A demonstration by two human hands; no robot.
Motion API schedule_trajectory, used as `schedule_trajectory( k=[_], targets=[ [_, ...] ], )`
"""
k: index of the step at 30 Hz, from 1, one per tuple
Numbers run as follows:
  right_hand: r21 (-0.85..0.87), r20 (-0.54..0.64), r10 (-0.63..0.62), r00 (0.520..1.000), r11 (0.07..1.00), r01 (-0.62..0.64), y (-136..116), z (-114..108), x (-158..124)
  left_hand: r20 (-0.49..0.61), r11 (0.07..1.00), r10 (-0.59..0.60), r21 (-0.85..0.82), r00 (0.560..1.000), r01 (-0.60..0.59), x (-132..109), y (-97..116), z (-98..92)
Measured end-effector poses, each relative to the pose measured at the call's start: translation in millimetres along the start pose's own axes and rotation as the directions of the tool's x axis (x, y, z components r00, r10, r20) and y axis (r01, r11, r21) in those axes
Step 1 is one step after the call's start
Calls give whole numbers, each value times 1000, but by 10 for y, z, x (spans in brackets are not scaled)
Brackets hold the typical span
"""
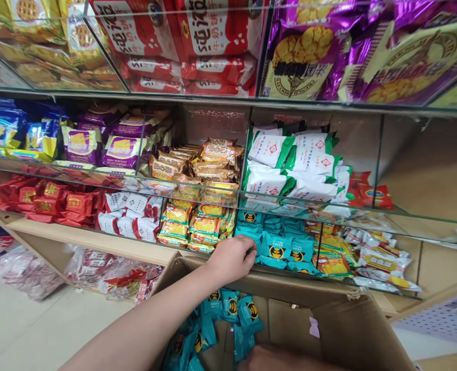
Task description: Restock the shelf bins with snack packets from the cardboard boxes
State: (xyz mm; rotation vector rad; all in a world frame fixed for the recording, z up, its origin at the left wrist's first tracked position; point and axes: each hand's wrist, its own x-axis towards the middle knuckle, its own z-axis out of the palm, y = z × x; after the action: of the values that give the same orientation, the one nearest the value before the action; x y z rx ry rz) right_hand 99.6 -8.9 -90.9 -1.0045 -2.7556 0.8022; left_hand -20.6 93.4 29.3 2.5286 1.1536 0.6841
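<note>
My left hand [233,259] reaches across the cardboard box to the lower shelf. Its fingers curl in at the left end of a row of teal snack packets [275,248], touching or nearly touching them. The fingertips are hidden, so whatever they grip does not show. Below, my right hand [277,359] is blurred at the bottom edge, inside the cardboard box [348,319]. Near it, more teal snack packets [249,313] lie loose in the box, mostly on its left side. My right fingers cannot be made out.
Clear dividers part the shelf. Left of the teal row sit yellow-green packets [205,224] and white-red packets [130,216]; to its right, yellow packets [333,260]. White-green packets [311,154] fill the shelf above. Plastic-bagged goods [100,270] lie under the shelf at left.
</note>
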Motion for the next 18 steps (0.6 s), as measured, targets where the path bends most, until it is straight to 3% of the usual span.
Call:
schedule_trajectory(
  k=[1,3,6,8,9,11,13,15,18],
  targets=[
    [-7,88,-29,996,1000,30,-71,-175,-9,-10,998,-9,-55,1000,8,8,5,-17],
    [16,46,-18,999,1000,17,-230,-586,-66,28,971,-51,-234,998,56,22,24,-80],
    [82,-273,-17,962,996,40,-400,-1119,-225,280,763,-60,-606,958,225,24,73,-237],
    [86,-504,-53,862,990,112,-411,-1308,-336,444,544,45,-762,895,351,9,109,-344],
    [64,-584,-75,809,988,139,-389,-1352,-382,488,461,99,-795,867,395,0,124,-384],
    [16,-664,-98,742,989,146,-317,-1368,-441,514,393,147,-814,845,427,-12,146,-418],
    [57,-691,-29,722,994,94,-246,-1333,-452,470,397,95,-826,877,400,-10,158,-388],
    [255,-690,142,710,966,54,-199,-1285,-422,371,392,5,-855,928,340,5,169,-323],
    [622,-613,399,682,776,105,-165,-1232,-344,265,341,-74,-899,961,274,29,195,-232]
  ],
)
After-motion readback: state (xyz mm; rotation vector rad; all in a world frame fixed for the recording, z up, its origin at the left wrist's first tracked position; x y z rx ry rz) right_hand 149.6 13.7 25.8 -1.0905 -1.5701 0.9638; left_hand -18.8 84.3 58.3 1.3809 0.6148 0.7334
